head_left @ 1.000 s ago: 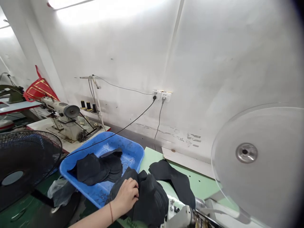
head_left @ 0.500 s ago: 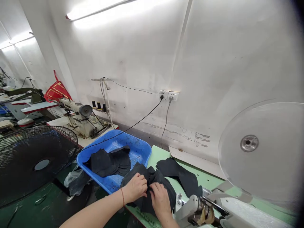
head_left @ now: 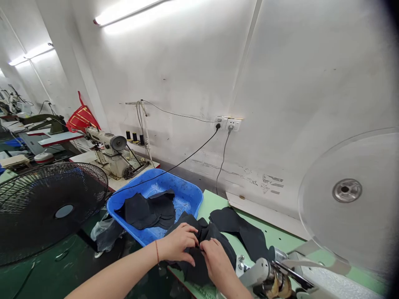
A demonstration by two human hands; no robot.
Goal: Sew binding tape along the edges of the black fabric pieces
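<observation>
A pile of black fabric pieces (head_left: 196, 270) lies on the green table between the blue tub and the machine head. My left hand (head_left: 180, 244) rests on the pile's left side, its thumb spread away from the fingers. Against it, my right hand (head_left: 215, 258) has its fingers closed on a fold of the black fabric in the middle of the pile. The fingertips of both hands are close together, and part of the fabric is hidden under them. Another set of black pieces (head_left: 241, 228) lies flat behind the pile, reaching toward the machine.
The blue tub (head_left: 199, 198) at left holds more black fabric pieces (head_left: 146, 211). A machine head (head_left: 264, 270) and a clear disc (head_left: 327, 224) stand at right. A black fan (head_left: 34, 211) is at far left, before a sewing machine (head_left: 110, 149). A black cord (head_left: 187, 159) crosses above the tub.
My left thumb has opened away from its fingers, where that hand was pinched on the fabric before. My right hand stays gripping the fabric. The view has shifted slightly left.
</observation>
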